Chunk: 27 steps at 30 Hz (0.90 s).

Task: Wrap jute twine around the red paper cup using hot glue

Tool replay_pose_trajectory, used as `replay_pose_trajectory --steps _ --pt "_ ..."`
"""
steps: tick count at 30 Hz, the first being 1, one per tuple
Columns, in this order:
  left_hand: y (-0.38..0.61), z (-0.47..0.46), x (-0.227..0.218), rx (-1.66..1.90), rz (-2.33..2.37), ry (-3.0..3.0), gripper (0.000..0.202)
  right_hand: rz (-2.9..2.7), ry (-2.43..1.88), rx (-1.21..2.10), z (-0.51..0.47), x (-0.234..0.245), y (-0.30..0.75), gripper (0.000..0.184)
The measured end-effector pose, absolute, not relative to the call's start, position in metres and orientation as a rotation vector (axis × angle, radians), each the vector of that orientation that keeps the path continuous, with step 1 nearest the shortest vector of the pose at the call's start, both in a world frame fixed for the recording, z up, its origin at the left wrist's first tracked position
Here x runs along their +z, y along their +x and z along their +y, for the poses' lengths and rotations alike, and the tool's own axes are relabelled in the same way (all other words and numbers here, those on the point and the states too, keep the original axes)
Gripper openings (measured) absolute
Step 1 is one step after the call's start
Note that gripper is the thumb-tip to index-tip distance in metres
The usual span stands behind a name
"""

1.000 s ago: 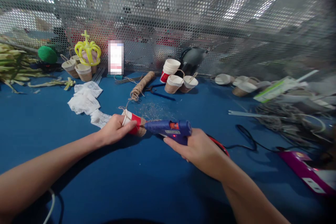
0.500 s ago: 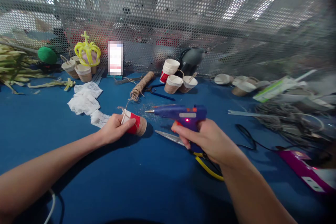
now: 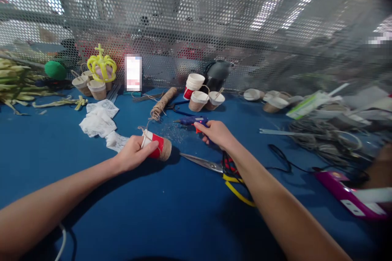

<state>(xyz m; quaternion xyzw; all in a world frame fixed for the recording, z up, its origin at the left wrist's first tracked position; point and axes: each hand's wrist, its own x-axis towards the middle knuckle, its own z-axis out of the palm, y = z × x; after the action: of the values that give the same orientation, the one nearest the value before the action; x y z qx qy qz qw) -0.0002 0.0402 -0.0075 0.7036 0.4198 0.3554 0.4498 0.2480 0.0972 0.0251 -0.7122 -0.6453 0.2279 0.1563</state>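
My left hand grips a red and white paper cup lying on its side, its base end wrapped in twine. A strand runs from the cup toward a bundle of jute twine behind it. Farther off, my right hand is closed on a blue glue gun with an orange trigger, its nozzle pointing left. The gun is low, close to the table; whether it touches cannot be told. Scissors with yellow and black handles lie below my right wrist, partly hidden by the forearm.
Twine-wrapped cups and stacked white cups stand at the back. To the left are crumpled white tissues and a yellow crown-shaped piece. A purple power strip, cords and grey string lie at right.
My right hand has moved away from me and slightly left, lowering the glue gun toward the table behind the scissors. My left hand and the cup have stayed nearly still.
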Motion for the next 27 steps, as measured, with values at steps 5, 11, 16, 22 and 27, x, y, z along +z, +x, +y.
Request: replay_pose_trajectory --steps 5,11,16,22,27 --pt "0.002 0.039 -0.004 0.846 1.013 1.797 0.037 -1.962 -2.01 0.388 0.102 0.021 0.243 0.038" --pt "0.006 0.029 0.003 0.77 0.95 1.924 0.035 -2.306 -1.388 0.595 0.066 0.055 0.191 0.029" --pt "0.008 0.023 0.005 0.687 0.864 1.989 0.031 -2.293 -0.954 1.237 0.054 0.057 0.156 0.033" --pt "0.007 0.024 0.006 0.65 0.874 1.841 0.036 -1.793 -1.002 1.583 0.051 0.051 0.158 0.009" --pt "0.006 0.025 0.012 0.702 0.914 1.584 0.041 -1.717 -1.091 1.321 0.046 0.061 0.171 0.014"
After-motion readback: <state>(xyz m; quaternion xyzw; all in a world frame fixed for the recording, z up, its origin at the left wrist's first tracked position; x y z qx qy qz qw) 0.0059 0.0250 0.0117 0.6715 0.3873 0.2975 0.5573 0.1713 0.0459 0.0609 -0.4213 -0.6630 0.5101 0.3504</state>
